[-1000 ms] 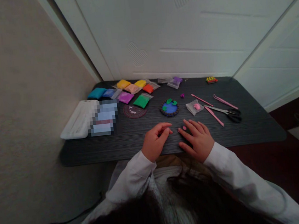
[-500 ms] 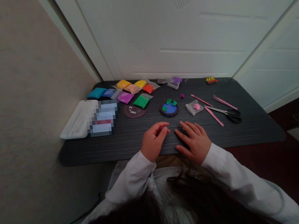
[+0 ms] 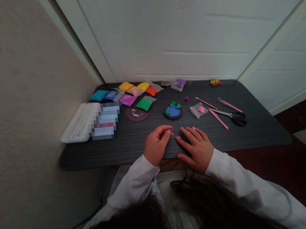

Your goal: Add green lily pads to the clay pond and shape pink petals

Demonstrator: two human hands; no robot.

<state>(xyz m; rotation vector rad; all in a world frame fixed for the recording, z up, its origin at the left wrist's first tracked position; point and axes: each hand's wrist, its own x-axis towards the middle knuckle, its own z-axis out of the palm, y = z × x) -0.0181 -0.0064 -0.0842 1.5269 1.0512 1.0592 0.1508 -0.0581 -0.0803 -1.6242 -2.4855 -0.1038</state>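
Head view: the right hand (image 3: 199,151), palm down over the tabletop (image 3: 118,151), spreads its fingers apart, a pink bit (image 3: 194,128) showing near their tips. To their left, the left hand (image 3: 156,147) curls, thumb near forefinger; from here I cannot tell whether it grips anything. Beyond the fingers lies a leaf-topped blue disc (image 3: 173,111). Pressing too hard could squash the pink bit; a careless sideways sweep could knock it away.
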